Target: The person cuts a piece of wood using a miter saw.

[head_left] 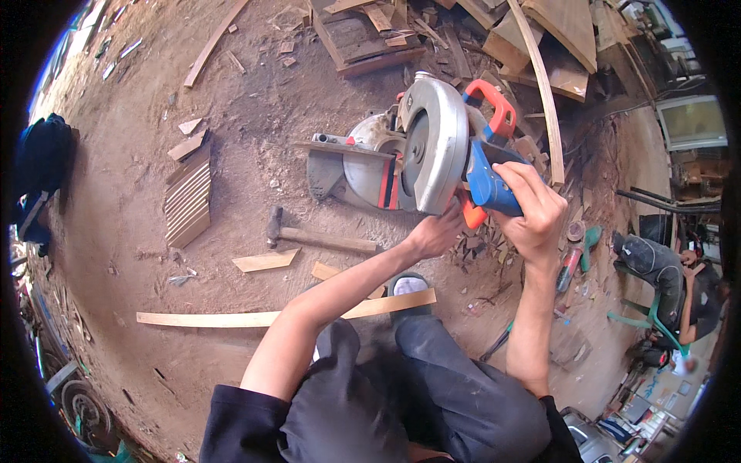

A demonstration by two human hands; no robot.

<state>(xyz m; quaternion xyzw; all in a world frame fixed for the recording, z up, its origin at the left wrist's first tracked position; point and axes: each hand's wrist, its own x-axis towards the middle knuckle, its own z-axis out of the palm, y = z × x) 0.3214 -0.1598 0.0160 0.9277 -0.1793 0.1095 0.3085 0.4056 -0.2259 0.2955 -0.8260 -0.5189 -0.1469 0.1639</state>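
Observation:
A miter saw with a silver blade guard, a blue motor housing and orange handles stands on the dirt floor in front of me. My right hand is wrapped over the end of the blue housing. Lower down, my left hand reaches in beside the guard, close to an orange grip. Its fingers are bent together, and their tips are partly hidden by the saw, so what they hold does not show. At the saw's left side lies its round base with a metal fence.
A hammer lies before the saw. A stack of cut wood strips is to the left, and a long thin strip runs by my feet. Boards are piled behind. At right, a person sits near a red-and-green power tool.

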